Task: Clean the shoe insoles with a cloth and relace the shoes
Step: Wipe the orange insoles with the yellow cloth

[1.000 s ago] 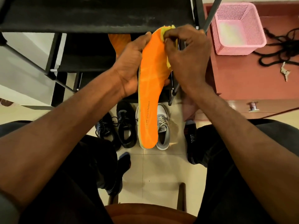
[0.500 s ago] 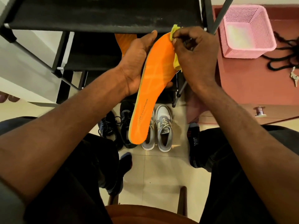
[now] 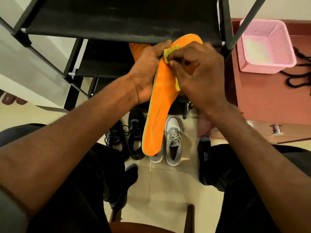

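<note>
Head view: left hand (image 3: 148, 76) grips the orange insole (image 3: 161, 101) by its edge up near the toe, above the shoes, while right hand (image 3: 196, 73) pinches the yellow cloth (image 3: 169, 53) against it. Looks light and bendy, so I'd support it mid-length.

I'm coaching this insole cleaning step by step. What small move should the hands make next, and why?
Probably draw the cloth down the insole toward the heel. The right hand pinches the cloth near the toe end, while the left hand holds the insole from behind, and the long stretch below, with the printed lettering, lies uncovered.
</note>
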{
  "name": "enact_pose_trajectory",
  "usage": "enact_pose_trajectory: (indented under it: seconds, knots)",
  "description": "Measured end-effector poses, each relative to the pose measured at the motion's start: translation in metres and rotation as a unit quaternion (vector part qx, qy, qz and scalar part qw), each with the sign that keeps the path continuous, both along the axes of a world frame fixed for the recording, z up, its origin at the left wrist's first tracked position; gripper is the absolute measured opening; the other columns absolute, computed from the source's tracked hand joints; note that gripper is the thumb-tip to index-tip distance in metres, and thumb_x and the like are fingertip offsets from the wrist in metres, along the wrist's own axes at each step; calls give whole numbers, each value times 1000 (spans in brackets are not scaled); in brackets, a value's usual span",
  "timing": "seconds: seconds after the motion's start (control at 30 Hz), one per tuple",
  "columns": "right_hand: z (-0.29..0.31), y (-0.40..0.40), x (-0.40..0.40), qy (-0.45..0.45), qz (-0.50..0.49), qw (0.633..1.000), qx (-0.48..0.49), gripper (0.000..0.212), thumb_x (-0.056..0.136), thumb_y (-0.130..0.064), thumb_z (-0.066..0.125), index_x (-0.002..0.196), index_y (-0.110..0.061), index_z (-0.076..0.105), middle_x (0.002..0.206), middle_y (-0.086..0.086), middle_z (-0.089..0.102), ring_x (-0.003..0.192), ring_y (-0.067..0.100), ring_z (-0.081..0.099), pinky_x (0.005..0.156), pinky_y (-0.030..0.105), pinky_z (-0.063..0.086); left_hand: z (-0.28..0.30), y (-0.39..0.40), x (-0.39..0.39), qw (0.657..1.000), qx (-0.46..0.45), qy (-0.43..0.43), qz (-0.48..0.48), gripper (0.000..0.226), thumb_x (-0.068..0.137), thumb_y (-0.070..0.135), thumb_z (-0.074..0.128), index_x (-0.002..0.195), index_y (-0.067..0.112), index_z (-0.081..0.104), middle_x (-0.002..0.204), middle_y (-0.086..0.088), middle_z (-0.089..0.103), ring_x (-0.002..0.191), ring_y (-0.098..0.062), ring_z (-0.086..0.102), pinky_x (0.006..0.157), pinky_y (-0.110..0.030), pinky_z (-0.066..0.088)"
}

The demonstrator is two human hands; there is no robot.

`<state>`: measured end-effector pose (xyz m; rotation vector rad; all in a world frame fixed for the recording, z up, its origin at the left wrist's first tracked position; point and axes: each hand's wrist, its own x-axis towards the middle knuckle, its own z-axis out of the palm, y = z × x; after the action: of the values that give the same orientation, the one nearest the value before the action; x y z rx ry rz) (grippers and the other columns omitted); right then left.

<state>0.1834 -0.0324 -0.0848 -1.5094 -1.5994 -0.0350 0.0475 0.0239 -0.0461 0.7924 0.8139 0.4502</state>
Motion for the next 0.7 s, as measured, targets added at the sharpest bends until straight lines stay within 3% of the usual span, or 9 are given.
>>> enact_pose_trajectory:
  seconds: [0.07, 0.13, 0.23, 0.33, 0.47, 0.57, 0.7]
  knots:
    - [-3, 3, 17, -32, -116, 993, 2, 19, 97, -30, 65, 107, -22, 78, 105, -2, 75, 97, 22, 65, 82, 48, 53, -2, 2, 3, 1000, 16, 7, -13, 53, 109, 45, 36, 137, 6, 58, 129, -22, 69, 112, -40, 68, 100, -61, 52]
    - [-6, 5, 27, 12, -159, 987, -5, 19, 95, -28, 67, 107, -21, 79, 103, -2, 73, 94, 21, 65, 82, 43, 54, -3, 2, 6, 1000, 23, 9, -8, 53, 108, 46, 37, 140, 9, 58, 132, -24, 67, 113, -42, 67, 100, -65, 49]
    - [-3, 6, 17, 49, -89, 995, -9, 18, 94, -25, 69, 106, -16, 79, 102, -1, 72, 93, 21, 65, 80, 41, 54, -5, 1, 8, 1000, 17, -11, -1, 53, 108, 47, 35, 130, 8, 64, 122, -19, 71, 109, -37, 66, 105, -63, 47]
    - [0, 0, 2, -12, -9, 1000, 5, 14, 96, -22, 70, 103, -14, 79, 104, 0, 74, 93, 23, 65, 81, 41, 52, -9, 3, 8, 999, -10, -45, -2, 55, 110, 48, 32, 128, 9, 66, 114, -16, 73, 106, -28, 71, 102, -48, 55]
    - [-1, 8, 20, 7, -132, 991, 3, 20, 96, -36, 65, 105, -26, 80, 101, -10, 74, 91, 21, 65, 80, 48, 52, -6, 5, 5, 1000, 18, -17, -17, 56, 108, 53, 34, 137, 14, 61, 126, -18, 71, 106, -36, 69, 94, -57, 55]
    - [1, 7, 22, 50, -137, 989, -2, 20, 95, -31, 67, 108, -20, 79, 103, -8, 73, 92, 19, 64, 81, 39, 53, -3, 5, 5, 1000, 14, -12, -12, 58, 107, 55, 37, 140, 13, 59, 130, -20, 68, 107, -38, 68, 89, -56, 55]
    - [5, -1, -1, -6, -21, 1000, 0, 16, 97, -22, 70, 109, -15, 79, 109, -2, 75, 95, 22, 64, 81, 34, 50, 0, 3, 4, 1000, -8, -24, -5, 52, 108, 50, 35, 115, 11, 68, 100, -12, 74, 93, -26, 71, 91, -45, 56]
